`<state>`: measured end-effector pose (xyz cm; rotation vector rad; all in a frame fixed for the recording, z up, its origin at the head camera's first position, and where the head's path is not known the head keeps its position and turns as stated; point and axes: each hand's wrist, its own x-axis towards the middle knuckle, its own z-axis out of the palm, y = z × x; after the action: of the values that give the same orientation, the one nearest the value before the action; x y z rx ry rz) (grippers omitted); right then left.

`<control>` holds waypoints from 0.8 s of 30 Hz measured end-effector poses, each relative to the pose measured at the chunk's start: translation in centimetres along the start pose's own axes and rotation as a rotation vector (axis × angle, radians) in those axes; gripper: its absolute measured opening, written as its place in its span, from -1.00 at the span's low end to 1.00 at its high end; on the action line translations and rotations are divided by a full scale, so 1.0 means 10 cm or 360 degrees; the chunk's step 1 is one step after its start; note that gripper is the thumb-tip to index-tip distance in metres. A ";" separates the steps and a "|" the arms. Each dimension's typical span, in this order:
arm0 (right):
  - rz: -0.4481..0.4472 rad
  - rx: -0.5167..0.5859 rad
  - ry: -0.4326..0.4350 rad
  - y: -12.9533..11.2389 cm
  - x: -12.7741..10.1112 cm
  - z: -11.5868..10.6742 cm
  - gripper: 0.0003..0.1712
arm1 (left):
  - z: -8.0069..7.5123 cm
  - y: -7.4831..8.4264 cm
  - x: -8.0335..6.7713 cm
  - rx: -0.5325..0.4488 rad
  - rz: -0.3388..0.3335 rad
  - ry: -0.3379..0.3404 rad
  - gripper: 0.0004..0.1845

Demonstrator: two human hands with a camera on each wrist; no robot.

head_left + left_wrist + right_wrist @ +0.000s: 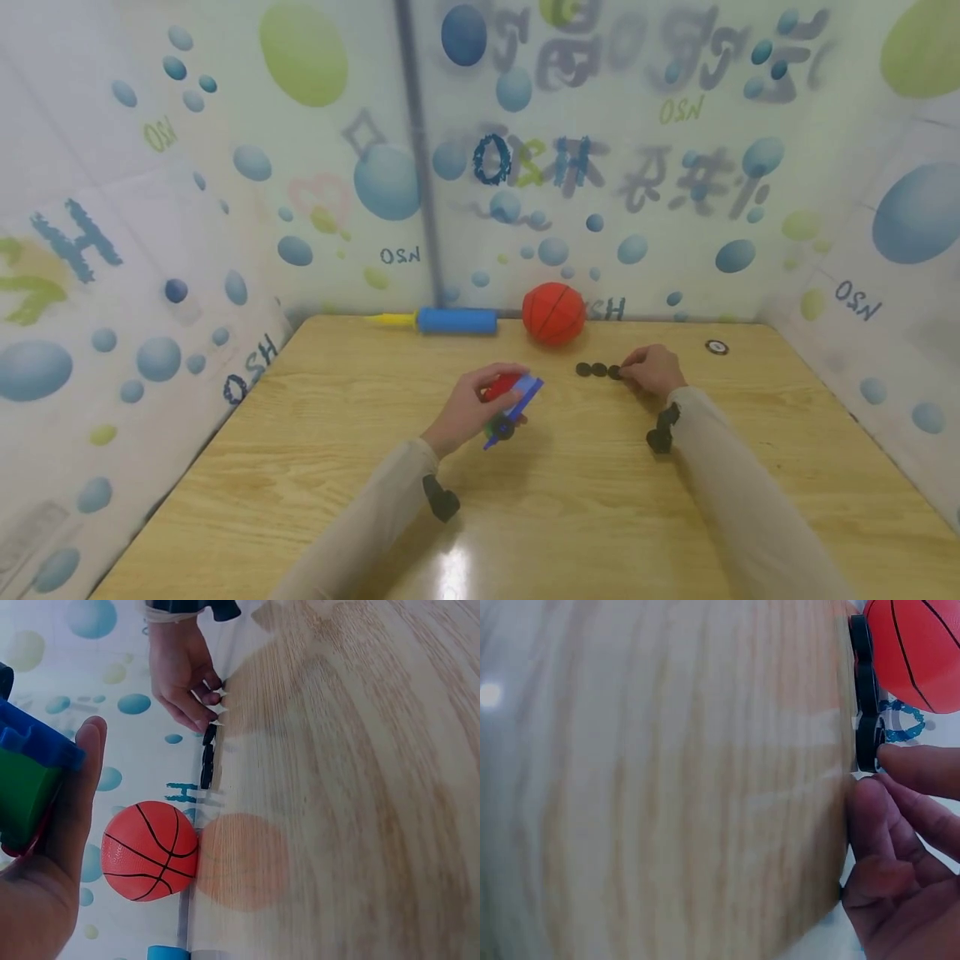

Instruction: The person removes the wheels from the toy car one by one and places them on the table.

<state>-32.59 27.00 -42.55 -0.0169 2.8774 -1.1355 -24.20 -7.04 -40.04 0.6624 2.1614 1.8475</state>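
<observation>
My left hand (480, 404) grips a toy vehicle (525, 396) of blue, red and green parts with a black wheel (502, 428). It is held tilted above the table. The left wrist view catches its blue and green parts (30, 772) beside a raised finger. Further right, my right hand (656, 371) is low over the table, its fingertips touching the right end of a row of three black discs (599, 369). In the right wrist view one finger (922, 769) rests against the end disc (868, 742), while the other fingers are bent beside it.
A red ball (553, 313) with black lines sits at the table's back edge. To its left lies a blue pump (457, 321) with a yellow tip. A small black-and-white round piece (717, 347) lies at the back right. Printed curtains (480, 233) border the wooden table (337, 492).
</observation>
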 end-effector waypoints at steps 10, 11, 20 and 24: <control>-0.0024 -0.0041 0.0048 0.08 0.06 0.01 -0.70 | -0.01 -0.01 0.01 -0.0015 0.0005 -0.0005 -0.58; -0.0026 -0.0031 0.0049 0.08 0.06 0.00 -0.69 | -0.01 -0.01 0.01 -0.0017 -0.0001 -0.0005 -0.58; -0.0063 0.0082 0.0017 -0.06 -0.04 -0.06 -0.68 | -0.03 -0.04 0.01 -0.0043 -0.0022 0.0037 -0.57; -0.0120 0.0091 0.0008 -0.12 -0.09 -0.09 -0.67 | -0.02 -0.03 0.03 -0.0068 -0.0018 0.0047 -0.59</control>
<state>-31.76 26.80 -41.03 -0.1218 2.8702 -1.2314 -24.58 -7.14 -40.31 0.6169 2.1330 1.9036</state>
